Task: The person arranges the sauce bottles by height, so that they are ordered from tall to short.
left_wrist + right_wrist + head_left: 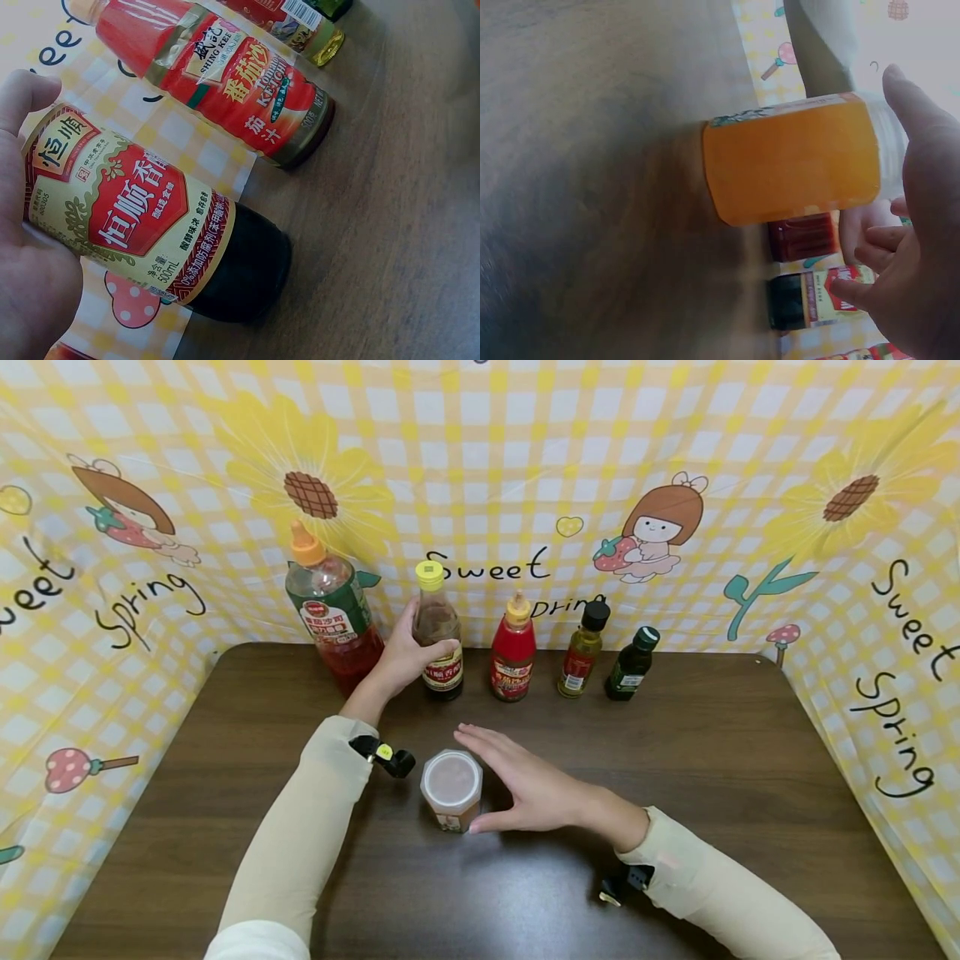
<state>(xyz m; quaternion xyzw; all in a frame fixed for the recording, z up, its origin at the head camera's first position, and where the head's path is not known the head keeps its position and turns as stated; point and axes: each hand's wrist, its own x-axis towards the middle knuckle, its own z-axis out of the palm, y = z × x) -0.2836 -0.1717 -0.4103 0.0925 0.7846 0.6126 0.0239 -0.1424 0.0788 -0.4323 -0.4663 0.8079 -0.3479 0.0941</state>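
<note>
My left hand [405, 653] grips a vinegar bottle [442, 673], thumb across its front and fingers behind. This bottle has a yellow cap and stands upright at the back of the table; in the left wrist view its red and cream label [142, 206] shows close up. In the middle of the table stands a clear-lidded jar [452, 783] with orange-brown contents. My right hand [536, 789] is at the jar's right side, thumb and fingers spread apart around it. The right wrist view shows the jar's orange side [795, 161] beside that hand.
Left of the vinegar stands a large ketchup bottle [333, 614] with an orange cap. To the right are a smaller red ketchup bottle [513, 662], a black-capped oil bottle [579, 662] and a dark green bottle [630, 670]. A checked cloth [480, 468] hangs behind the table [675, 760].
</note>
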